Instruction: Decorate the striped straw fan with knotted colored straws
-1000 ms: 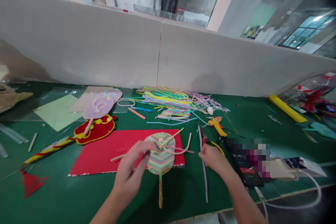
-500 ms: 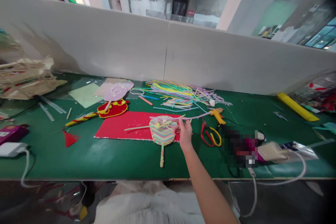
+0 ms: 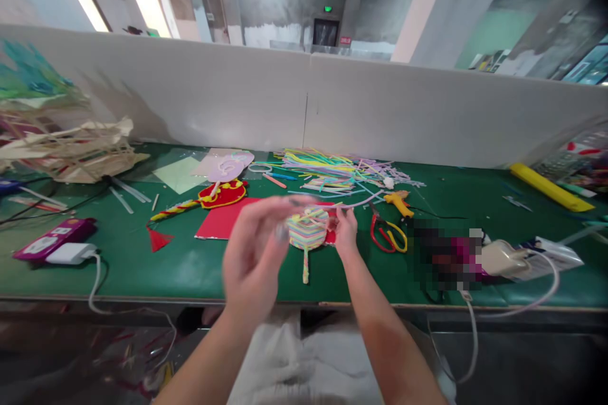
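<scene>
A small striped pastel fan [image 3: 308,233] with a stick handle lies on the green table [image 3: 199,269], over the edge of a red sheet [image 3: 221,223]. My right hand [image 3: 346,232] rests at the fan's right side, fingers closed on a pale purple pipe cleaner [image 3: 361,204] that runs up and to the right. My left hand [image 3: 259,259] is raised in front of the fan's left side. It is blurred by motion, and its fingers curl toward the fan's top.
Red-and-yellow scissors [image 3: 387,233] and a yellow glue gun [image 3: 398,202] lie right of the fan. A heap of coloured pipe cleaners [image 3: 332,171] sits behind. A red-and-yellow craft piece [image 3: 221,194], a purple phone [image 3: 52,237] and a white charger [image 3: 71,254] lie to the left.
The view has pulled back from the table. My left hand, out of sight half a second ago, has come up in front of the fan. My right hand stays at the fan's right edge.
</scene>
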{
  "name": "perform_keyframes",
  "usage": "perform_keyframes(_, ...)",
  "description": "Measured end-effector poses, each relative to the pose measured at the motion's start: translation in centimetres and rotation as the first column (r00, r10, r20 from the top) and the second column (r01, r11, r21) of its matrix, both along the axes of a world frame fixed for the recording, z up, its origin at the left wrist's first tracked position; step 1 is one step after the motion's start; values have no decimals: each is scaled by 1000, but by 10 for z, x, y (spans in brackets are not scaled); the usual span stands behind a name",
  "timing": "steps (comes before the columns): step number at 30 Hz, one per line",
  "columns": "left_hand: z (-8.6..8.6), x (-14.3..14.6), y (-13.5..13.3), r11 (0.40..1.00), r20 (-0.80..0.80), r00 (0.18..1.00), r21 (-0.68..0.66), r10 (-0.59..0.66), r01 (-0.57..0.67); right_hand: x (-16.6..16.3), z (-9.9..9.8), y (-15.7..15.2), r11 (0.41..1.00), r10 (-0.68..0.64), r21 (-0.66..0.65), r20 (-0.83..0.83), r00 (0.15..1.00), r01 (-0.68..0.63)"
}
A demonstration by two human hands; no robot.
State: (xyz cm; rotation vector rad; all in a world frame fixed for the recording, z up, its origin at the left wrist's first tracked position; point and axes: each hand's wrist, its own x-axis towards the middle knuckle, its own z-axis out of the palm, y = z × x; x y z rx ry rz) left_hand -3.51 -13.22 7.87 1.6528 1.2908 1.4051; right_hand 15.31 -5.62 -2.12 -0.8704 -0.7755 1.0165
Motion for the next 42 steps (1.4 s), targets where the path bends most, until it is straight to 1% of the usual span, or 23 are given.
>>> perform_keyframes(2, -8, 8, 28, 997, -74, 997, 70, -11, 16, 3, 0, 1, 1000, -9, 9, -38, 999, 9)
perform_keyframes(4, -22, 10, 50, 993, -155, 988, 108, -23, 40, 4, 1, 2, 1000, -11, 14, -70, 997, 12)
perform_keyframes(6, -40, 9, 66, 996, -146, 987, 49, -71, 79, 5, 1, 2, 1000, -12, 17, -83, 997, 13)
perform_keyframes(8, -57, 10, 76, 990, -69, 989, -49, -134, 130, 5, 1, 2, 1000, -11, 21, -95, 995, 13)
perform_keyframes(10, -71, 13, 82, 975, 45, 979, -95, -199, 202, 4, 1, 3, 1000, -6, 23, -105, 994, 9)
perform_keyframes(12, -79, 17, 85, 964, 231, 950, -112, -211, 242, 3, 0, 4, 1000, 10, 21, -105, 994, -8)
perform_keyframes(13, -82, 18, 86, 962, 332, 923, -116, -197, 247, 3, -1, 5, 1000, 20, 17, -103, 994, -18)
perform_keyframes(15, -85, 21, 88, 963, 497, 853, -114, -158, 246, 2, -2, 6, 999, 32, 8, -102, 994, -32)
perform_keyframes(16, -85, 22, 89, 964, 553, 821, -111, -143, 243, 2, -2, 7, 999, 34, 5, -103, 994, -33)
perform_keyframes(18, -85, 23, 92, 960, 617, 775, -109, -139, 259, 2, -3, 7, 1000, 29, 5, -107, 994, -29)
perform_keyframes(21, -86, 24, 97, 930, 644, 740, -119, -195, 348, 2, -3, 8, 1000, 9, 12, -111, 994, -8)
perform_keyframes(24, -91, 24, 103, 884, 602, 743, -128, -291, 450, 4, -4, 9, 998, -55, 3, -100, 993, 56)
perform_keyframes(26, -97, 24, 108, 865, 562, 756, -134, -336, 484, 5, -4, 9, 993, -122, -2, -65, 990, 122)
perform_keyframes(27, -99, 24, 110, 865, 551, 762, -134, -341, 484, 5, -5, 9, 989, -147, -1, -42, 988, 147)
perform_keyframes(29, -102, 24, 112, 884, 571, 765, -136, -299, 448, 5, -6, 9, 986, -167, 3, -1, 986, 167)
perform_keyframes(32, -103, 24, 112, 899, 646, 730, -151, -225, 411, 4, -7, 8, 990, -138, -10, 22, 990, 138)
perform_keyframes(35, -102, 24, 109, 887, 671, 697, -130, -251, 444, 3, -6, 9, 994, -99, -37, -2, 995, 99)
perform_keyframes(37, -101, 23, 107, 881, 643, 715, -129, -274, 454, 2, -5, 10, 997, -68, -45, -33, 997, 67)
perform_keyframes(39, -102, 23, 105, 882, 590, 756, -148, -284, 447, 1, -4, 11, 999, -23, -44, -50, 998, 21)
perform_keyframes(42, -104, 23, 105, 892, 487, 817, -149, -310, 428, -4, -3, 9, 998, 51, -34, -21, 999, -51)
